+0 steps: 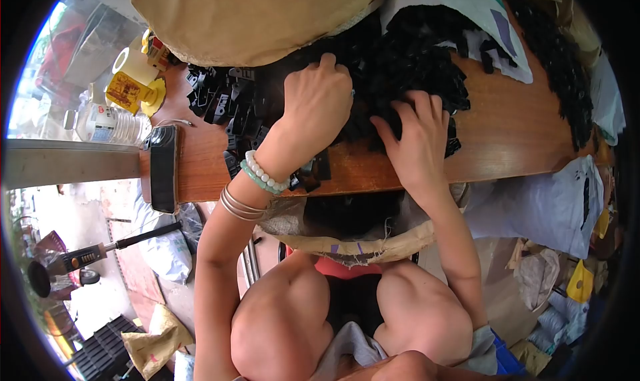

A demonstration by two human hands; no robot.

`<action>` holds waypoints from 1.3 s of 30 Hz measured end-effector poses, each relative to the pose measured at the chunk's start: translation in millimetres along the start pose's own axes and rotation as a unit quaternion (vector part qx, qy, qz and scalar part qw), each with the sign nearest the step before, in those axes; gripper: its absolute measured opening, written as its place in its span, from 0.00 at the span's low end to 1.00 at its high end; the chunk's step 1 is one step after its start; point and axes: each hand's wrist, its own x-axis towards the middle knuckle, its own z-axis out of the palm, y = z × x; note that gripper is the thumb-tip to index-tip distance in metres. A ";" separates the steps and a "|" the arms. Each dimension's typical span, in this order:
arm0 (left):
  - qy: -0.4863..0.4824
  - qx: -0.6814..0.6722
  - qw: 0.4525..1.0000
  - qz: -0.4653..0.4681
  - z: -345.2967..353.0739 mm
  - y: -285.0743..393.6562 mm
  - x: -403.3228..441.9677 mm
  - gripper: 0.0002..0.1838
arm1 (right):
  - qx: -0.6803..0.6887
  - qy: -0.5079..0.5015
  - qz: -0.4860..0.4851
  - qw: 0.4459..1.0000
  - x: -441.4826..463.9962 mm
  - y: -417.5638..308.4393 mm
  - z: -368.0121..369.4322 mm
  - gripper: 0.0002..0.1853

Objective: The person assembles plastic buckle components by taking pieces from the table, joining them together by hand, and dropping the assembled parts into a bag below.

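- Brown wood-grain tabletop [493, 128], with a large tan sack [253, 14] across the far side and a white bag with green and purple print [500, 21] to its right.
- Heap of small black plastic parts [423, 54] spread over the middle of the tabletop, between and beyond both hands; some lettered in white, left of the left hand [319, 101].
- Left hand: palm down over the heap, fingers bent, fingertips hidden; anything pinched, impossible to tell. Bead bracelets [263, 176] and thin metal bangles [240, 206] around the wrist and forearm.
- Right hand [420, 134]: at the near right side of the heap, thumb apart from loosely spread, bent fingers; contact with parts at the fingertips, hold unclear.
- Along the left: clear plastic bottle [103, 122], yellow tape dispenser [127, 91], black rectangular case [163, 168] at the edge.
- Below the near edge: open tan-rimmed sack [347, 248], dark inside.
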 end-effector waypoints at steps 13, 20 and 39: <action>-0.090 -0.659 0.718 -0.207 -27.1 22.8 -53.4 0.18 | 0.585 0.035 0.163 0.794 -25.0 -9.0 -29.1 0.13; -0.113 -0.736 0.628 -0.225 -30.5 32.9 -67.1 0.20 | 0.543 0.084 0.112 0.828 -28.1 -30.6 -30.2 0.12; 0.046 -0.583 0.807 -0.081 -20.5 44.8 -93.9 0.19 | 0.572 -0.021 0.123 0.811 -43.7 -36.2 -27.7 0.15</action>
